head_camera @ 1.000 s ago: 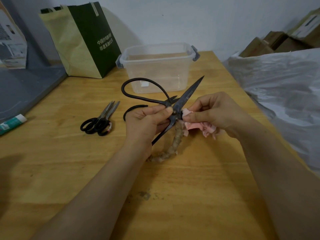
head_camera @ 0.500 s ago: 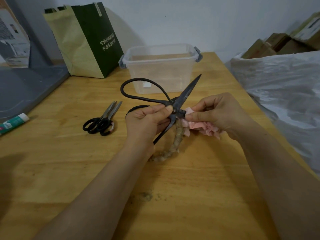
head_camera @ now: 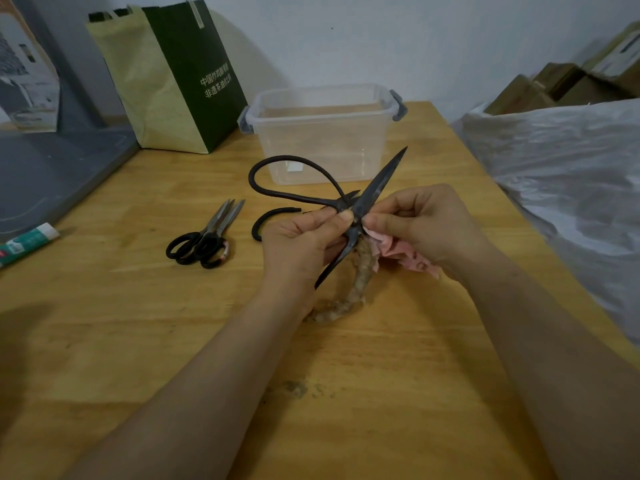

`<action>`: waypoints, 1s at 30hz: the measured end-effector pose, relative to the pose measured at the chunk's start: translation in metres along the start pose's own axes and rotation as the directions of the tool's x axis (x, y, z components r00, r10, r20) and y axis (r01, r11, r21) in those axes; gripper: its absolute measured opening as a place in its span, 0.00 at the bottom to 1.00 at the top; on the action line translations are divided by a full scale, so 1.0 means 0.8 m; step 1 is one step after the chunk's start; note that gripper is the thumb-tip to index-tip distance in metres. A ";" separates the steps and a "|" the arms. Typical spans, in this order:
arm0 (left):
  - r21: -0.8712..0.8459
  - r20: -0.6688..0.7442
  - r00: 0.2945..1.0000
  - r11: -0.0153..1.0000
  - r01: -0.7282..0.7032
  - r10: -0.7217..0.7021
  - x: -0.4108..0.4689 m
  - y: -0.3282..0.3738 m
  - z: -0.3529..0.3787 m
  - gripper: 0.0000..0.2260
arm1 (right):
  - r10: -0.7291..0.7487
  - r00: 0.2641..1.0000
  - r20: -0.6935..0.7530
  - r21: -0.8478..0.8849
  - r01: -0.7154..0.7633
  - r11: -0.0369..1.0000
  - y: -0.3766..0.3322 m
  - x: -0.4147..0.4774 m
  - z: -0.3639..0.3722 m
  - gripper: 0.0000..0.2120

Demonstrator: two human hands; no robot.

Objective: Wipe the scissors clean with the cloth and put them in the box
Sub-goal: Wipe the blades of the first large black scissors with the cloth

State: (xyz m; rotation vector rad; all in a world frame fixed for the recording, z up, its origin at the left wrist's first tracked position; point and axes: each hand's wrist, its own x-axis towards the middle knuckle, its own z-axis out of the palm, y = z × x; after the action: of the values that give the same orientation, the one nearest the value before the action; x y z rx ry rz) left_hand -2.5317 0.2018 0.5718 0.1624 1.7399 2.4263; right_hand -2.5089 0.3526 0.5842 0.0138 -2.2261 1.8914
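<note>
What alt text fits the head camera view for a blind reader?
A person's left hand holds large black scissors open while the right hand holds a pink cloth against their pivot. Behind stands a clear plastic box on the wooden table.

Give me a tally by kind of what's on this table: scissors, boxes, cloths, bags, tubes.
Scissors: 2 (big iron scissors in the left hand, small black-handled scissors lying on the table)
Clear box: 1
Pink cloth: 1 (in the right hand)
Paper bag: 1
Tube: 1
Total: 6
</note>
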 end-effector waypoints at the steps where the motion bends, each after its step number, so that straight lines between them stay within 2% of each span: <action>1: -0.003 -0.001 1.000 1.000 0.007 -0.007 0.000 0.000 0.000 0.04 | -0.006 1.000 -0.012 -0.025 0.006 1.000 0.002 0.002 0.002 0.04; 4: -0.007 -0.020 0.999 0.999 0.039 -0.039 0.000 0.002 -0.001 0.09 | 0.006 1.000 0.012 -0.098 -0.005 0.995 0.004 0.003 0.001 0.05; 9: -0.026 -0.033 0.998 0.999 0.046 -0.047 0.001 0.004 -0.002 0.07 | 0.035 0.990 0.133 -0.080 -0.025 0.996 -0.001 -0.002 -0.013 0.10; 12: -0.026 -0.023 0.999 0.998 0.049 -0.049 0.000 0.002 -0.001 0.07 | 0.002 0.995 0.100 -0.124 0.010 0.992 -0.001 -0.002 -0.008 0.10; 16: -0.037 -0.001 0.999 0.998 0.048 -0.048 0.001 -0.002 -0.001 0.04 | -0.024 1.000 -0.014 -0.257 0.020 0.966 0.006 0.005 0.004 0.06; 20: -0.021 -0.056 0.996 0.998 0.063 -0.065 0.003 -0.003 -0.003 0.01 | -0.028 0.999 0.045 -0.304 0.040 0.952 0.010 0.006 0.005 0.05; 26: -0.047 -0.117 0.989 0.995 0.083 -0.088 0.008 0.000 -0.006 0.02 | -0.062 0.996 0.070 -0.288 0.079 0.954 0.006 0.006 -0.007 0.13; 30: -0.058 -0.128 0.989 0.996 0.064 -0.071 0.010 0.000 -0.008 0.07 | -0.079 0.997 -0.003 -0.256 0.076 0.964 0.009 0.006 -0.006 0.12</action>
State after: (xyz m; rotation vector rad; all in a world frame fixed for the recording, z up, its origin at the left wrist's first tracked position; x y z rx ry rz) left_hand -2.5404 0.1973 0.5697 -0.0615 1.6992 2.4826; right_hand -2.5136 0.3595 0.5789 0.0463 -2.4058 1.5485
